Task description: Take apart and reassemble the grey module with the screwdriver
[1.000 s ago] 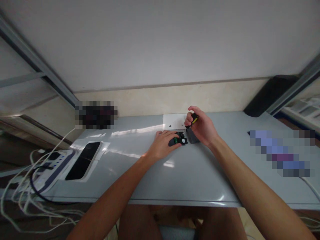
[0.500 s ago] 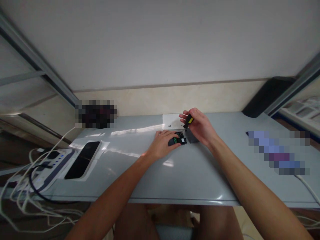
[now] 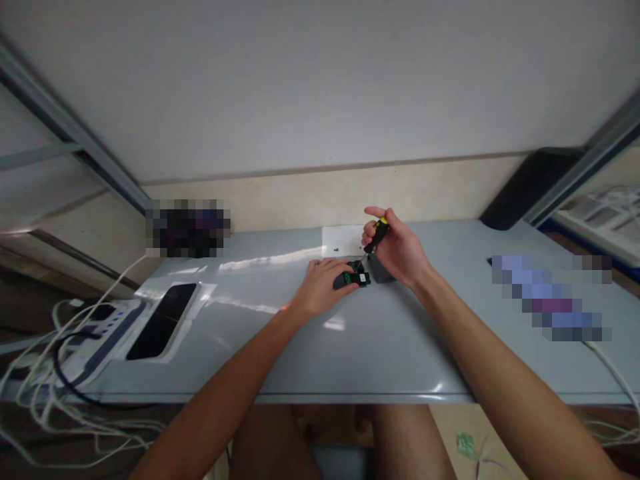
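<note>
My left hand [image 3: 323, 285] is closed around a small black device [image 3: 364, 280] that lies on the grey table and shows a green circuit board. In my right hand [image 3: 400, 250] is a screwdriver [image 3: 379, 233] with a black and yellow handle, tilted, its shaft pointing down into the device; the tip is too small to make out. My right index finger sticks out past the handle. Beside the device, partly under my right hand, lies a dark grey block-like piece [image 3: 383, 271]. Behind them, small dark bits, perhaps screws, rest on a white paper sheet [image 3: 340, 235].
To the left lie a phone [image 3: 163, 321] and a power strip [image 3: 103, 343] with tangled cables. A blurred dark object [image 3: 190, 230] stands at the back left, another blurred item [image 3: 547, 297] lies at the right. A black cylinder-like object [image 3: 530, 190] leans at the back right.
My right fingers have curled in around the screwdriver handle, and the index finger now points out to the left. The handle has turned slightly. My left hand stays on the device.
</note>
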### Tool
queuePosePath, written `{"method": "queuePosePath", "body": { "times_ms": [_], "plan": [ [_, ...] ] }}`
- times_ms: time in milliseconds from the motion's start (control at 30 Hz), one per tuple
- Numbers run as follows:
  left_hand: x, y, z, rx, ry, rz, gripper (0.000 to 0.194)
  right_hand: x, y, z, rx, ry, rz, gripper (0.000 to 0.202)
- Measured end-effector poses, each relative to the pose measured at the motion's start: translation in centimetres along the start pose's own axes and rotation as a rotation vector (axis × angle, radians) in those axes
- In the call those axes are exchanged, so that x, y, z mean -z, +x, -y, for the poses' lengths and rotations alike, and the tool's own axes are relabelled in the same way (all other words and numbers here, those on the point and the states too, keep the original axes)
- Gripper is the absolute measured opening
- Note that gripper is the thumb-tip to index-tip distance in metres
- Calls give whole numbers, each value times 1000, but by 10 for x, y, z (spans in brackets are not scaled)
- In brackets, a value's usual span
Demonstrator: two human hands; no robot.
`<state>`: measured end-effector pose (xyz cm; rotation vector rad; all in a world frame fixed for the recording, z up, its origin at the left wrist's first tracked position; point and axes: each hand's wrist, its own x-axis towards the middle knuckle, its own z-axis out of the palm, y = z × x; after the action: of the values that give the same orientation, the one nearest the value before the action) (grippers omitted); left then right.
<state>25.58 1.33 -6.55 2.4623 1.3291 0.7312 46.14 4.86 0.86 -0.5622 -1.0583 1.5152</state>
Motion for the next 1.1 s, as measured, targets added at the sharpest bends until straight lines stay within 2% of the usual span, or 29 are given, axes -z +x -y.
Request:
{"method": "queuePosePath", "body": {
  "times_ms": [100, 433, 600, 733, 1000, 1100],
  "plan": [
    [0, 1, 0, 5, 2, 6, 25, -2, -2, 0, 25, -36, -26, 43],
    [0, 3, 1, 1, -15, 8, 25, -10, -4, -9, 137, -67, -58, 67],
    [1, 3, 1, 7, -10, 11, 25, -7, -1, -6, 103, 23, -26, 52],
    [1, 3, 1, 8, -16, 13, 26, -3, -2, -6, 73, -3, -28, 41],
    [-2, 2, 4, -15, 11, 2, 26, -7, -4, -11, 94, -20, -12, 54],
    [-2, 2, 5, -9, 13, 4, 27, -6, -2, -9, 107, 16, -16, 49]
  ]
}}
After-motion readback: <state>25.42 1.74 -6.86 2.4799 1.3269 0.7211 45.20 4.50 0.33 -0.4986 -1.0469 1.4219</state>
